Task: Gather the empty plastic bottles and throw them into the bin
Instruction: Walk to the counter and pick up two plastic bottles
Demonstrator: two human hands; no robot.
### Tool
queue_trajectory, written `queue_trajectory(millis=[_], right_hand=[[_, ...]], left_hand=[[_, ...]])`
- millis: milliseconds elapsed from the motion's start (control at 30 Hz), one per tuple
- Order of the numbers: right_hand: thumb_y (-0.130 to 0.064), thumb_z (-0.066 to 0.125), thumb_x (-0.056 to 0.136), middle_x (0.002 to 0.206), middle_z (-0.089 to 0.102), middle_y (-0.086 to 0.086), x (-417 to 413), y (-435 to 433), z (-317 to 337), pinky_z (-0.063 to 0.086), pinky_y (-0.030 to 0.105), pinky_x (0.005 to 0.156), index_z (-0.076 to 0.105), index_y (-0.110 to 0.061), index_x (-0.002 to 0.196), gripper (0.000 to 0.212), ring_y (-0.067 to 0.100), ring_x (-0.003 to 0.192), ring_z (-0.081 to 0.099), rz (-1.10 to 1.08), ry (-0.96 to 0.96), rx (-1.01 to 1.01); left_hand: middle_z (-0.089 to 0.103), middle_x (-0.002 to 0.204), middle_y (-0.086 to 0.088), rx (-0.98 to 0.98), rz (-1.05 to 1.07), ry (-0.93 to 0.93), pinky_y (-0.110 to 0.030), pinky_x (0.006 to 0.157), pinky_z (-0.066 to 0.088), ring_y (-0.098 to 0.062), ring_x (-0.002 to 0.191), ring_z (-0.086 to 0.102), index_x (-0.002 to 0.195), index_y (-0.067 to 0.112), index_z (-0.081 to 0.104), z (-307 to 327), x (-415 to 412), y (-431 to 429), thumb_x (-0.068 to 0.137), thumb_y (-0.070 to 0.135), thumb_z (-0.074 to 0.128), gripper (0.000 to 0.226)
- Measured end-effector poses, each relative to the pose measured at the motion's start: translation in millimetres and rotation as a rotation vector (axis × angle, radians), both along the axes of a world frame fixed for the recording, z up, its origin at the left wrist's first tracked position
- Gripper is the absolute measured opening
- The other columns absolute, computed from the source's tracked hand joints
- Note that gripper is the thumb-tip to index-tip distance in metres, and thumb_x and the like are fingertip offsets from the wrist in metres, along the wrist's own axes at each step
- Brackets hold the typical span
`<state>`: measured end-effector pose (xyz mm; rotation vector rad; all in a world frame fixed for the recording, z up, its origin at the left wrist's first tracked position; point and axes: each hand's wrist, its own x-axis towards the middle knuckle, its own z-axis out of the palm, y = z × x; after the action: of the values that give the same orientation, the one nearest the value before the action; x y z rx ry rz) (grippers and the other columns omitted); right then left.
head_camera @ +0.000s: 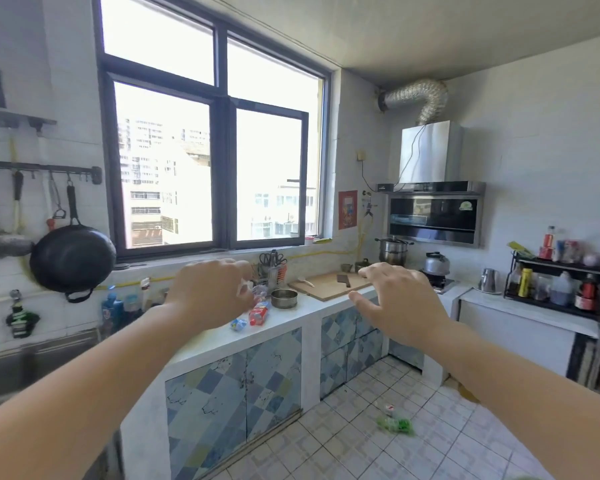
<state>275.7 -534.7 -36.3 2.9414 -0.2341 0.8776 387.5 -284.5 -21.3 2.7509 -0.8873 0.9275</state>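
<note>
A crushed plastic bottle with a red label [259, 312] lies on the white counter [291, 317], and a smaller bottle with a blue label [239, 324] lies just left of it. A clear crumpled bottle [258, 291] stands behind them. A green-labelled bottle [395, 423] lies on the tiled floor. My left hand [210, 292] hovers over the counter bottles with fingers curled and nothing in it. My right hand [400, 299] is spread open in the air to the right. No bin is in view.
A metal bowl [284, 298] sits next to the bottles, and a cutting board with a cleaver [329, 284] lies further right. Pots stand on the stove under the range hood [433, 216]. A black rack of condiment bottles [556, 282] stands at the right. A wok [71, 258] hangs left.
</note>
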Motion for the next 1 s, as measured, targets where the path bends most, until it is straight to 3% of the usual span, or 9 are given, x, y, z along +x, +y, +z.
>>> queue_trajectory(millis=[133, 300, 400, 500, 700, 900, 1000], right_hand=[[-0.050, 0.040, 0.091, 0.137, 0.051, -0.003, 60.1, -30.7, 4.3, 0.029, 0.042, 0.105, 0.047, -0.019, 0.130, 0.050, 0.018, 0.125, 0.046, -0.049, -0.008, -0.028], [-0.051, 0.038, 0.091, 0.137, 0.051, -0.002, 148.2, -65.0, 14.0, 0.028, 0.043, 0.107, 0.046, -0.020, 0.131, 0.051, 0.018, 0.126, 0.045, -0.124, -0.026, -0.012], [-0.049, 0.038, 0.091, 0.134, 0.053, -0.001, 192.2, -81.4, 8.7, 0.029, 0.042, 0.107, 0.047, -0.019, 0.130, 0.050, 0.018, 0.125, 0.045, -0.139, -0.019, 0.010], [-0.050, 0.036, 0.092, 0.136, 0.051, -0.002, 232.1, -98.9, -0.6, 0.029, 0.041, 0.106, 0.045, -0.019, 0.132, 0.052, 0.017, 0.126, 0.044, -0.157, 0.039, 0.012], [-0.049, 0.037, 0.092, 0.142, 0.045, -0.001, 318.2, -136.7, -14.7, 0.031, 0.041, 0.105, 0.037, -0.018, 0.138, 0.056, 0.019, 0.129, 0.040, -0.178, 0.075, 0.059], [-0.050, 0.037, 0.092, 0.143, 0.044, -0.001, 417.7, -180.2, -26.0, 0.029, 0.041, 0.105, 0.036, -0.019, 0.139, 0.056, 0.019, 0.131, 0.039, -0.120, 0.099, 0.039], [-0.050, 0.037, 0.091, 0.145, 0.041, -0.002, 473.5, -208.2, -23.9, 0.027, 0.043, 0.108, 0.034, -0.021, 0.140, 0.058, 0.018, 0.134, 0.035, -0.077, 0.121, -0.015]], left_hand=[[0.066, 0.099, 0.010, 0.010, -0.055, 0.001, -0.026, 0.064, 0.043, -0.013, 0.085, 0.061, 0.105, 0.030, 0.058, 0.1, 79.4, -37.1, 0.088, 0.039, 0.044, 0.024], [0.066, 0.092, 0.010, 0.002, -0.121, -0.127, -0.028, 0.064, 0.047, -0.013, 0.079, 0.061, 0.103, 0.031, 0.058, 4.0, 185.4, -82.0, 0.086, 0.039, 0.042, 0.025], [0.063, 0.090, 0.009, 0.020, -0.147, -0.113, -0.029, 0.064, 0.044, -0.016, 0.081, 0.059, 0.101, 0.029, 0.057, -2.2, 232.3, -105.2, 0.086, 0.038, 0.043, 0.023], [0.063, 0.099, 0.007, 0.090, -0.148, -0.107, -0.030, 0.064, 0.038, -0.017, 0.089, 0.060, 0.107, 0.028, 0.055, -13.4, 274.0, -124.2, 0.087, 0.039, 0.042, 0.026], [0.064, 0.105, 0.008, 0.118, -0.120, -0.080, -0.031, 0.075, 0.046, -0.016, 0.096, 0.060, 0.108, 0.030, 0.055, -32.0, 361.6, -153.7, 0.086, 0.047, 0.043, 0.030], [0.064, 0.110, 0.006, 0.123, -0.070, -0.048, -0.032, 0.075, 0.044, -0.016, 0.100, 0.060, 0.113, 0.032, 0.055, -37.9, 447.2, -190.2, 0.087, 0.041, 0.041, 0.031], [0.064, 0.111, 0.004, 0.113, -0.013, -0.036, -0.032, 0.068, 0.042, -0.017, 0.098, 0.061, 0.115, 0.027, 0.053, -36.6, 494.0, -215.2, 0.086, 0.040, 0.042, 0.034]])
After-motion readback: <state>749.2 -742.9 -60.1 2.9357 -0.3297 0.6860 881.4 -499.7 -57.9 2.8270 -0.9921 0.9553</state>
